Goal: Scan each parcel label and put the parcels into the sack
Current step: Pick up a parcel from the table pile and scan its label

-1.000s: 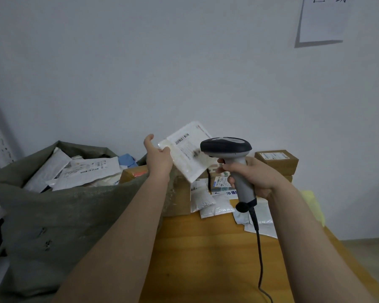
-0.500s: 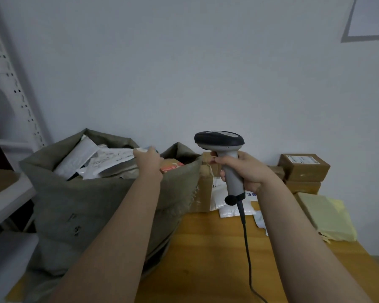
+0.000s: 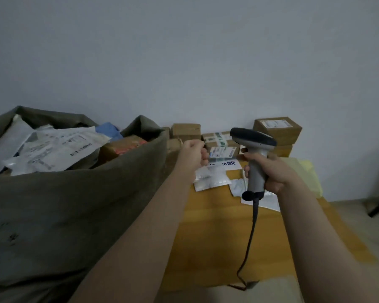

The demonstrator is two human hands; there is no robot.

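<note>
Left hand [image 3: 193, 152], curled on what I could not tell, hung beyond the sack [image 3: 74, 193] of white mailers [image 3: 53, 147] and a box [image 3: 120, 148], no longer inside; right hand [image 3: 271, 171] gripped the scanner [image 3: 253, 138].

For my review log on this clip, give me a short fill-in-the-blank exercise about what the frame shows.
1. The right hand grips the ____ by its handle.
2. The sack, full of parcels, stands on the person's ____ side.
3. A dark ____ hangs from the handle's lower end onto the wooden table.
4. The brown boxes are stacked against the ____.
Missing words: scanner; left; cable; wall.
</note>
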